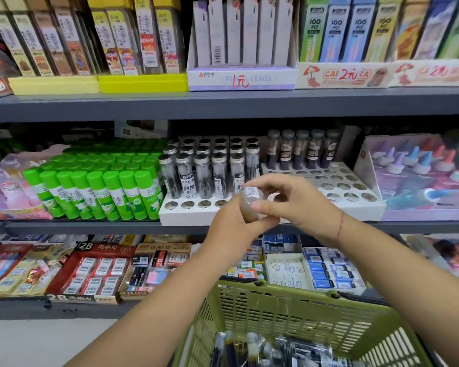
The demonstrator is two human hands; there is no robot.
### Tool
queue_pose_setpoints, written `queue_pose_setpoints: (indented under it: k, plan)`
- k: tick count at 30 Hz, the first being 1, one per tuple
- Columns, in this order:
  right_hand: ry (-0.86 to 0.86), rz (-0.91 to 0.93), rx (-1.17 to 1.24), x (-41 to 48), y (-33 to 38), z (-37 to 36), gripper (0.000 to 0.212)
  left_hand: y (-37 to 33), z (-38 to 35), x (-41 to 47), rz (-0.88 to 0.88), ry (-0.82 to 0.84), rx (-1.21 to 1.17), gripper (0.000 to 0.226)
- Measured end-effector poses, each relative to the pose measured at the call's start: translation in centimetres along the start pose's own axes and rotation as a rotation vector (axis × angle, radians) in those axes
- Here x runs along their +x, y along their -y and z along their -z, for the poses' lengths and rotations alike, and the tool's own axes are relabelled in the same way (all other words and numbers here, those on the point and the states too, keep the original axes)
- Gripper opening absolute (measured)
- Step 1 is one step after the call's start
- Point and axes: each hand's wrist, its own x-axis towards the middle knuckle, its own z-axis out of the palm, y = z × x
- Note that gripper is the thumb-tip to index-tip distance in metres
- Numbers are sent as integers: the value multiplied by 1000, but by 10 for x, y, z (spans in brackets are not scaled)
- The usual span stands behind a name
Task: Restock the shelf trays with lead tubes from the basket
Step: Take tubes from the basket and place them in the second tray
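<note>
Nearest, the basket (276, 288) holds loose tubes (224, 348). Above it the left hand (231, 231) grips the held tube (248, 209) low down, long axis near upright, while the right hand (300, 205) pinches its top with curled fingers (263, 185). Beyond, at the shelf (90, 227) front edge, the tray (186, 218) has empty front-row holes just left of the tube, nearer the left hand.

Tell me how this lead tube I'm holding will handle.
The lead tube looks smooth, clear and rigid, so probably slippery. Round, it would likely roll laid flat. Narrow and tall, it may tip outside the tray holes.
</note>
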Motion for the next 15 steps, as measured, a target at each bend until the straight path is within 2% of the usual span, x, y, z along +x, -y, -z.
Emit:
queue_pose_setpoints:
  k: [3,6,8,10,12,15]
  plan:
    - [-110,-40,92,-9,-8,37,24,-17,-29,8,-71,52,27,29]
    - [-402,-70,130,-11,-21,90,16,-22,-52,23,-182,103,251,53]
    - [-639,-68,-35,-10,-35,124,14,-20,-64,32,-252,143,478,64]
    - [-802,-106,-278,-7,-49,151,17,-12,-76,39,-264,216,649,69]
    - [-876,-141,-304,-3,-63,169,15,-2,-85,42,-249,284,745,71]
    - [-820,-154,-231,11,-81,183,29,13,-91,41,-259,297,812,71]
